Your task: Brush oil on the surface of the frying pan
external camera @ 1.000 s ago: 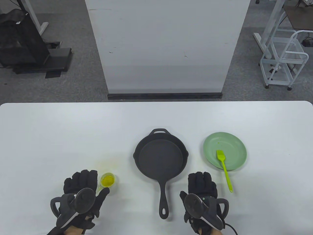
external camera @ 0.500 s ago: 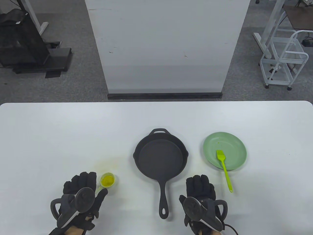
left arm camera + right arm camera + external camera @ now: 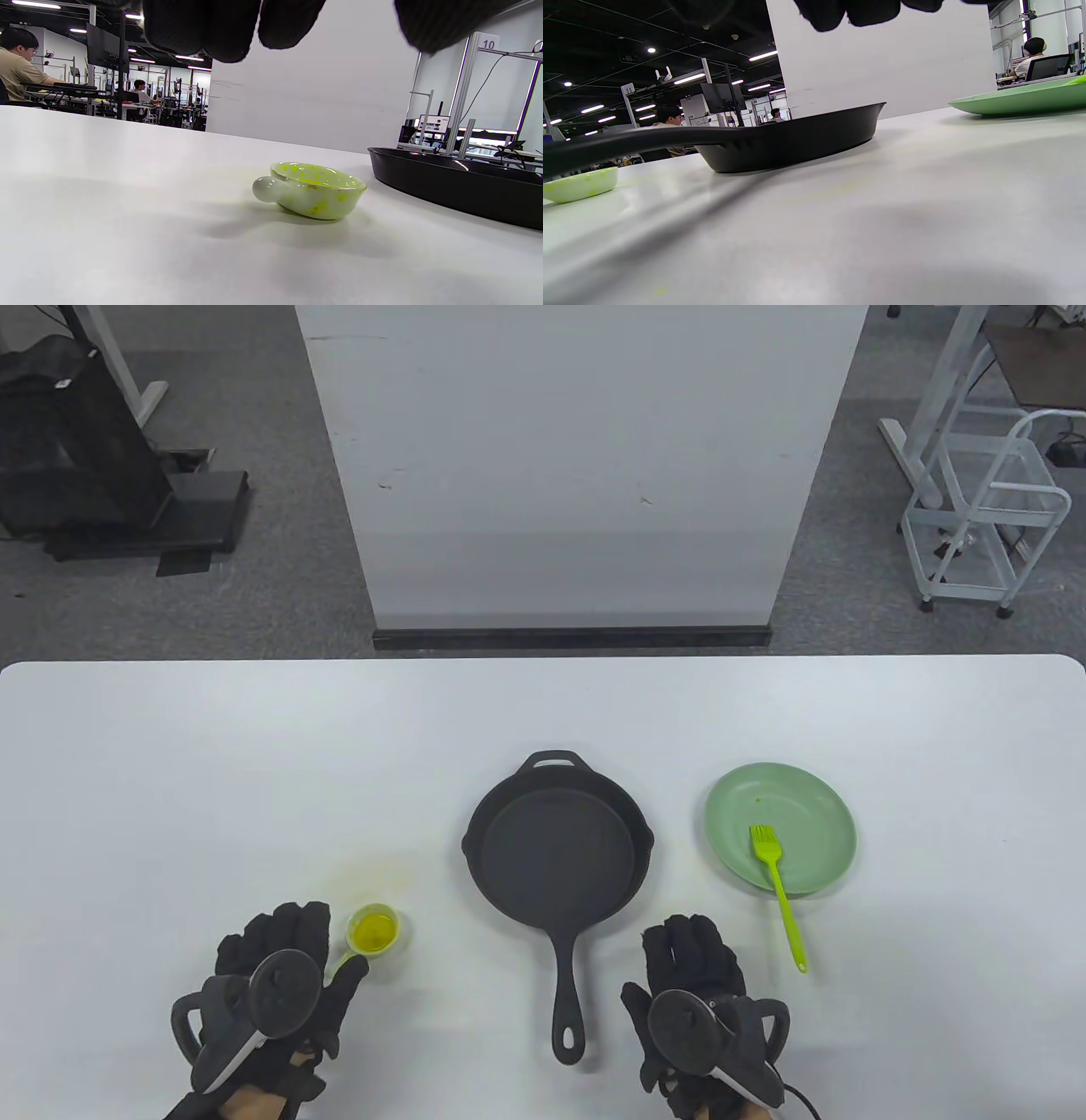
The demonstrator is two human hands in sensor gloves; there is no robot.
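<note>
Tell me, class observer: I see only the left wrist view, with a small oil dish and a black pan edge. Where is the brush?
Observer: The green brush lies with its bristles on a green plate, right of the frying pan.
Operator: Is the right hand holding it?
Observer: No, the right hand rests on the table, beside the pan handle.
Operator: And the left hand?
Observer: The left hand sits beside the oil dish.

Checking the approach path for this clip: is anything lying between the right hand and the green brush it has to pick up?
Nothing visible does. In the table view the right hand rests on the table beside the pan handle, and only bare tabletop separates it from the brush, whose head lies on the green plate.
</note>
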